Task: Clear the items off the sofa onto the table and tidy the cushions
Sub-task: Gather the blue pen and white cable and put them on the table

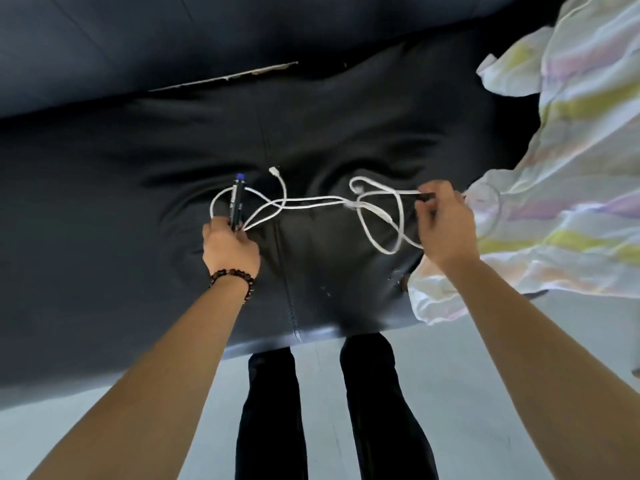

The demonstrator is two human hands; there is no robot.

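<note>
A tangled white cable (311,201) stretches across the dark sofa seat (104,202), with one plug end (274,170) sticking up. My left hand (230,247) grips a dark pen with a blue cap (237,199) together with loops of the cable. My right hand (446,223) pinches a small dark object (425,196) at the cable's right side; what it is cannot be told. Several cable loops hang between the two hands just above the seat.
A crumpled white sheet with pastel yellow and purple stripes (561,161) covers the sofa's right part and spills over its front edge. The sofa back (173,46) runs along the top, with a worn strip (225,77). My legs stand on pale floor (450,393).
</note>
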